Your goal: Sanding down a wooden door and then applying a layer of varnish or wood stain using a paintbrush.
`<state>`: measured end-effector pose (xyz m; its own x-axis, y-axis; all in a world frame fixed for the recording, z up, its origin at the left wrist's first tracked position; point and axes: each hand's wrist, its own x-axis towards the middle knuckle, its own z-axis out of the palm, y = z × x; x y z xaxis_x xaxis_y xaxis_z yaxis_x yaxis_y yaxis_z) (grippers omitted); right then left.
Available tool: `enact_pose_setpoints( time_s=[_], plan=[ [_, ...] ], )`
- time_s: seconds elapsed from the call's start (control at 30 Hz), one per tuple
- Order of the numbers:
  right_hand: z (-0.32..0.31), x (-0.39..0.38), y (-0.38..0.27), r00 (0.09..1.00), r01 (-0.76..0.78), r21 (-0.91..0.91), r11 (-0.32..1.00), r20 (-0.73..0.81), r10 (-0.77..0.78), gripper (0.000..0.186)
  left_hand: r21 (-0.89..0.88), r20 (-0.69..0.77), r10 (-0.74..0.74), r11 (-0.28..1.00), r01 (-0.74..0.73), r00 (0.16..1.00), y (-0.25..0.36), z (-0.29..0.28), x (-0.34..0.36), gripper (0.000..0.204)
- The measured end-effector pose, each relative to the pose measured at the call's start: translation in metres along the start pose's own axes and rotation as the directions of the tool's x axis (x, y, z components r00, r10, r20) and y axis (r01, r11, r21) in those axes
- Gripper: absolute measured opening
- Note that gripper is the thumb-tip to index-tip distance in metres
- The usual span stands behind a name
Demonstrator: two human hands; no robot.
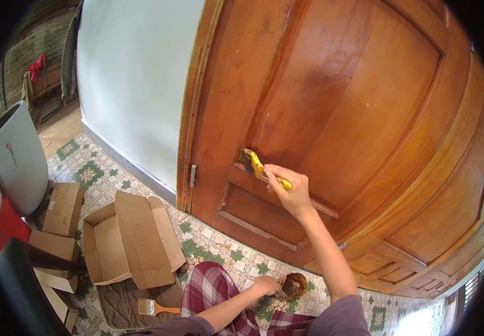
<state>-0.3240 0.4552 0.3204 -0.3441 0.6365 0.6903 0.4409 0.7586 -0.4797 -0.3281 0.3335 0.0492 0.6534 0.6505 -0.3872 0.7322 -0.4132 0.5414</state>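
Note:
My right hand (pixel 289 193) is closed round a yellow-handled paintbrush (pixel 256 164), its bristles against the wooden door (pixel 331 106) at the lower left corner of the large raised panel, above a smaller panel. Down near the floor my left hand (pixel 264 284) grips a small round container (pixel 291 287) with brown liquid in it. A second, orange-handled brush (pixel 153 307) lies on a brown mat (pixel 124 307) left of my plaid-covered leg (pixel 211 285).
An open cardboard box (pixel 144 235) and flatter boxes (pixel 63 207) lie on the patterned tiles (pixel 93 171). At left stand a grey seat (pixel 15 162), a red object (pixel 4 218) and a dark curved frame (pixel 12 269). A white wall (pixel 127 84) borders the door frame.

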Motion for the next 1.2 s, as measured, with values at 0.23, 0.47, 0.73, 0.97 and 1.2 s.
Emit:
enact_pose_setpoints(
  time_s=[0.23,0.47,0.73,0.97,1.2],
  plan=[
    [-0.045,0.062,-0.037,0.982,-0.150,0.060,0.987,0.128,0.141,0.016,0.019,0.075,0.034,0.999,-0.035,0.997,0.000,0.004,0.001,0.047],
    [-0.104,0.182,-0.099,0.962,0.170,0.201,0.965,-0.248,-0.118,0.024,0.050,0.043,0.007,0.999,-0.009,0.999,-0.015,0.002,0.009,0.029],
    [-0.165,0.247,-0.116,0.810,0.482,0.178,0.858,-0.463,-0.360,0.023,0.073,0.076,0.132,0.988,-0.138,0.988,-0.009,0.007,0.011,0.027],
    [-0.213,0.185,-0.117,0.819,0.371,0.080,0.925,-0.498,-0.285,0.026,0.077,0.089,0.067,0.994,-0.074,0.994,-0.010,0.002,0.002,0.026],
    [-0.300,0.091,-0.118,0.713,0.224,-0.106,0.969,-0.660,-0.237,0.030,0.137,0.143,0.098,0.984,-0.118,0.985,-0.018,0.010,0.014,0.031]
  ],
)
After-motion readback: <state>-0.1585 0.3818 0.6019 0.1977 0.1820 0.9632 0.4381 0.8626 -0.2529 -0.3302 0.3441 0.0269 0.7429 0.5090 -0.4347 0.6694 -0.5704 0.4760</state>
